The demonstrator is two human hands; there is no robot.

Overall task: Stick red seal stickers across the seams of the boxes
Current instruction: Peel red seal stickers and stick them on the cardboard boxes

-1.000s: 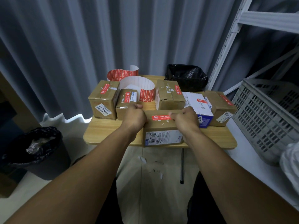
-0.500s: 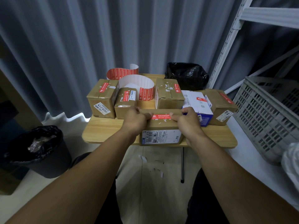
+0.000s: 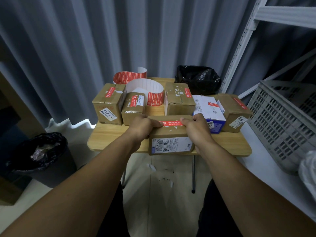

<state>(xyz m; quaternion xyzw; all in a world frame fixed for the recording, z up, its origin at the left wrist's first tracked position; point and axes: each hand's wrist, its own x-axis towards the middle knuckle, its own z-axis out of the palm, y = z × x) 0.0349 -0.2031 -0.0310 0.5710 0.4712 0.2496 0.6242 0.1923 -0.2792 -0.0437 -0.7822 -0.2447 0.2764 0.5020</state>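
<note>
1. Currently your left grip [image 3: 142, 127] clasps the left end of the front box [image 3: 168, 134], with its thumb lying on the left end of the red seal sticker [image 3: 171, 123].
2. Your right grip [image 3: 196, 130] clasps the right end of the front box, fingers curled over its top and thumb tip at the sticker's right end.
3. The sticker lies flat along the top of the front box, between your two thumbs.
4. The front box sits at the near edge of the surface [image 3: 109, 139], its white shipping label [image 3: 171, 144] facing you.
5. Behind the front box stand a row of boxes [image 3: 178, 100], each bearing a red sticker, and a curled sticker roll [image 3: 145, 93].
6. Back right of the front box lies a black bag [image 3: 198, 79]; well to its right is a grey crate [image 3: 282, 120]; on the floor to its left stands a bin [image 3: 42, 156].
</note>
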